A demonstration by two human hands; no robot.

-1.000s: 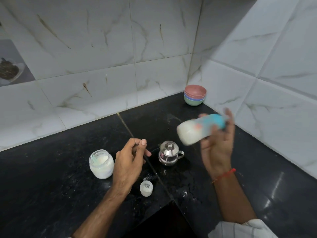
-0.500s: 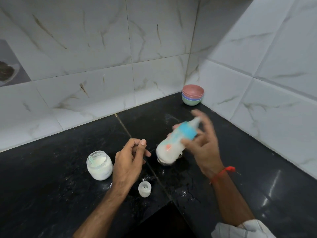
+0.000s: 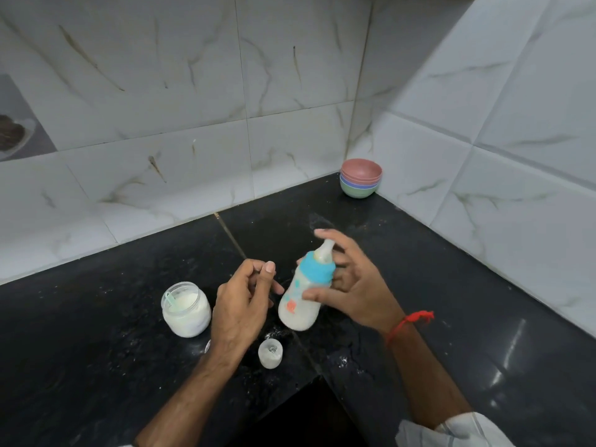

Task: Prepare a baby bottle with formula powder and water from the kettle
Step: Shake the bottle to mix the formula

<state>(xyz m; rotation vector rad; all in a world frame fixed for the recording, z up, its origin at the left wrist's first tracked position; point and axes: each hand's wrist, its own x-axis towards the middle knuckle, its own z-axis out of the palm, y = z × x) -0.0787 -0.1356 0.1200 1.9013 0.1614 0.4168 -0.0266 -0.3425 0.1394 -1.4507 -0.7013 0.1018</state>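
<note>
My right hand (image 3: pixel 354 285) grips a baby bottle (image 3: pixel 303 298) with a blue collar and a teat on top. The bottle is full of white milk and leans slightly to the right above the black counter (image 3: pixel 451 285). My left hand (image 3: pixel 242 304) hovers just left of the bottle, fingers loosely curled, holding nothing. An open jar of white formula powder (image 3: pixel 186 309) with a green scoop inside stands to the left of that hand. The small steel kettle is hidden behind the bottle and my hands.
A small clear bottle cap (image 3: pixel 270 353) lies on the counter near my left wrist. A stack of coloured bowls (image 3: pixel 360 182) sits in the far corner against the tiled walls. Powder specks and wet patches mark the counter.
My right hand swung the bottle from lying sideways at the right down and left to nearly upright in front of the kettle. My left hand stayed put.
</note>
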